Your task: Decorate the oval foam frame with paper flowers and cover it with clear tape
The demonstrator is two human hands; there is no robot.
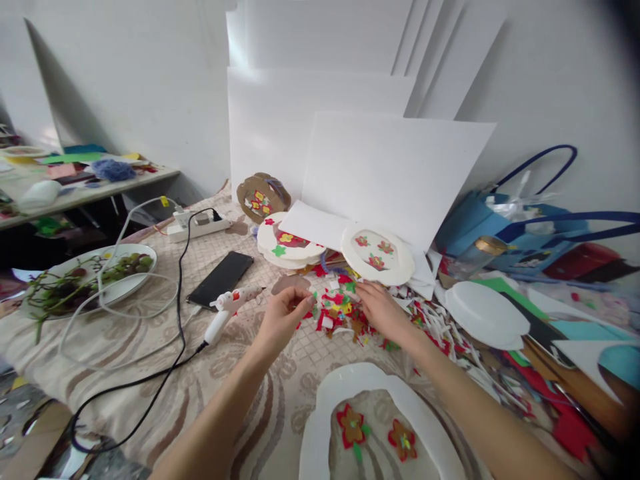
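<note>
the head camera looks forward-down, near, from above and behind the bare left hand (286, 309) and bare right hand (381, 309).

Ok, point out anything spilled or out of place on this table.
A white cable crosses the plate of grapes, an odd mix of wiring and food. Coloured scraps look spilled, heaped loosely on the tablecloth.

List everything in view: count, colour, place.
Boards: several, white, against wall
Flowered frames: at least three, white, tabletop
Flowered piece: one, brown, before boards
Scraps: many, multicoloured, beside hands
Glue gun: one, white, beside phone
Phone: one, black, left
Power strip: one, white, beyond phone
Plate: one, white, left
Grapes: many, mostly green, on plate
Bags: possibly two, blue, right
Jar: one, clear, beside bags
Yarn bundle: one, blue, back left
Left hand: one, at scraps
Right hand: one, at scraps
</note>
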